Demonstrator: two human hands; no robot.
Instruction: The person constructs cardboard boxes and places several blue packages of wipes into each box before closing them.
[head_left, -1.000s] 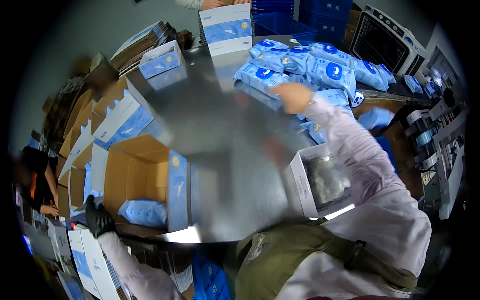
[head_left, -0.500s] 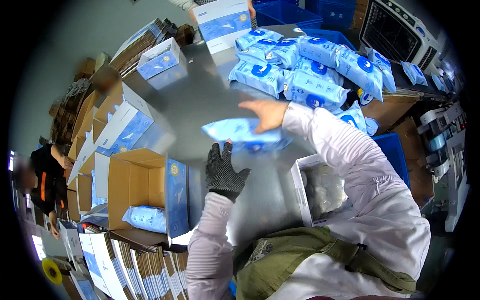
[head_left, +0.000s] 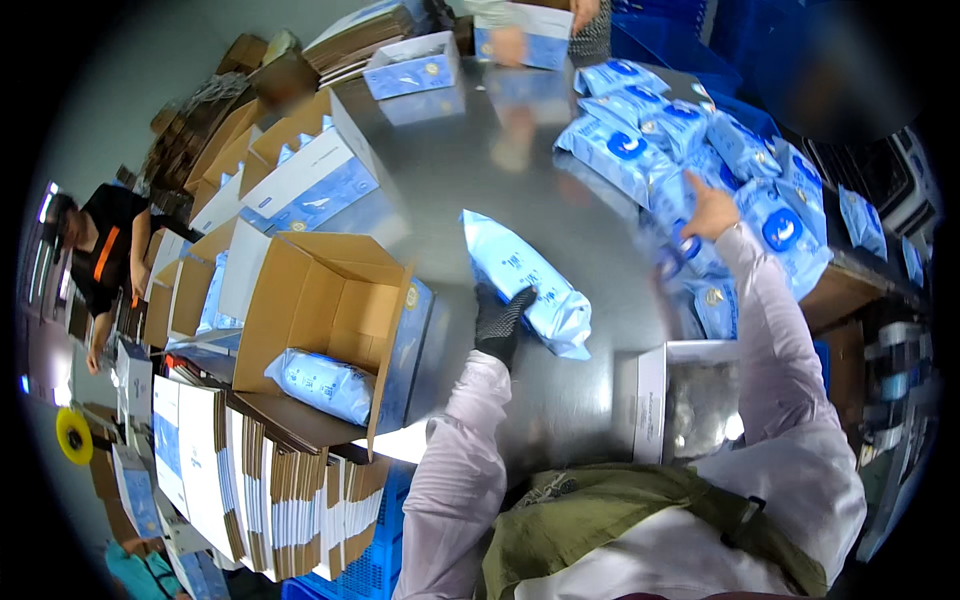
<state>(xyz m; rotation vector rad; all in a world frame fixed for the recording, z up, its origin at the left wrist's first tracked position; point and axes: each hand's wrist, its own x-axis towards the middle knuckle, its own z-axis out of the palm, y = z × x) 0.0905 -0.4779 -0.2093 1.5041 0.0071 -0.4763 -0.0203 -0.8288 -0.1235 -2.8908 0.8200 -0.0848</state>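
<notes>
My left hand (head_left: 500,318), in a dark knit glove, is closed on the lower left side of a light-blue soft pack (head_left: 527,280). This pack is tilted above the metal table. My bare right hand (head_left: 712,212) is at the near left side of a heap of similar packs (head_left: 622,150), thumb and fingers apart. Beside its fingers a blurred pack (head_left: 668,235) lies against the heap; whether they grip it is unclear. Left of my left hand stands an open carton (head_left: 335,265), with one blue pack (head_left: 322,385) lying inside.
Several filled cartons (head_left: 325,175) line the table's left side above flattened cartons (head_left: 285,490). A white box (head_left: 652,405) with clear contents is near my right forearm. Across the metal table (head_left: 450,170), another person's hands hold a carton (head_left: 548,38). Another person (head_left: 110,250) is at far left.
My right hand has left the pack and moved right to the heap. The pack, now in my left hand, has turned to a steep slant. The view has shifted.
</notes>
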